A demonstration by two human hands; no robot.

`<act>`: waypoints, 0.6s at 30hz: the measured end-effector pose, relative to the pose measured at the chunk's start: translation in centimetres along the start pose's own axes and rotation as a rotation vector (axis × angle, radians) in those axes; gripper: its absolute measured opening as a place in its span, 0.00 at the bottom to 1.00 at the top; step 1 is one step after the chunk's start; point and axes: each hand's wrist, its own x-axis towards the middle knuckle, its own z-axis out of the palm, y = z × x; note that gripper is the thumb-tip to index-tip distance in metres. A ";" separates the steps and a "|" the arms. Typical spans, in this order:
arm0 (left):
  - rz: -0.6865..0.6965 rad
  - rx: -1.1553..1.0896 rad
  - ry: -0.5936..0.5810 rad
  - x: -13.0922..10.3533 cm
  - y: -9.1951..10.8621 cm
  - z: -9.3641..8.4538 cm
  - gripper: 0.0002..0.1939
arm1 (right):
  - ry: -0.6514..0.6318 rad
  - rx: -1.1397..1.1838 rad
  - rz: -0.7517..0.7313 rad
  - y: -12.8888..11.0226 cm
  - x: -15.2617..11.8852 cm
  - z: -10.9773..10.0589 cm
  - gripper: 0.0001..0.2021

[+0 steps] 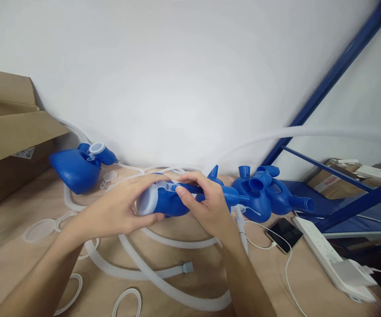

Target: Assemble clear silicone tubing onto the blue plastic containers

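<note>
Your left hand (119,207) is curled around the mouth end of a blue bottle (174,206), its fingers over the far side and its thumb along the near side, with the white cap (146,200) showing within that grip. Your right hand (210,202) is closed partway on the same bottle at its handle, thumb and fingertips drawn close beside the clear strap (169,186). The bottle lies on its side between your two hands, cap toward the left one.

Nearer you than the hands, white tubing (180,243) curves over the brown table (164,309), and a white ring (130,291) lies closer still. Left of your left hand are a translucent disc (40,230) and, farther off, another blue bottle (76,169) beside a cardboard box (15,136). Right of your right hand you have more blue bottles (256,203), a phone (286,235) and a power strip (322,253).
</note>
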 end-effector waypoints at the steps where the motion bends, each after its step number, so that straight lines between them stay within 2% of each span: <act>1: -0.033 0.014 0.020 -0.2 -0.5 -0.7 0.33 | -0.014 -0.036 -0.033 0.1 0.0 -0.6 0.06; 3: -0.117 -0.057 0.136 -0.7 -1.6 -2.0 0.31 | 0.039 -0.111 -0.068 0.2 0.0 -1.9 0.09; 6: -0.229 -0.384 0.466 -0.8 -2.7 -3.7 0.28 | 0.204 -0.227 -0.064 0.6 -0.3 -3.9 0.10; 7: -0.244 -0.498 0.567 -0.6 -2.9 -4.1 0.27 | 0.215 -0.270 -0.053 0.8 -0.5 -4.5 0.11; 9: -0.277 -0.657 0.700 -0.1 -3.0 -4.3 0.24 | 0.158 -0.364 -0.012 0.9 -0.8 -5.1 0.15; 13: -0.435 -0.854 0.768 1.6 -3.5 -3.5 0.06 | -0.024 -0.528 0.043 0.3 -1.3 -4.9 0.18; 15: -0.527 -0.976 0.778 2.3 -4.0 -3.1 0.09 | -0.083 -0.573 0.010 -0.3 -1.5 -4.2 0.18; 18: -0.664 -1.138 0.864 3.0 -4.9 -3.0 0.10 | -0.152 -0.668 -0.030 -1.4 -1.9 -2.8 0.19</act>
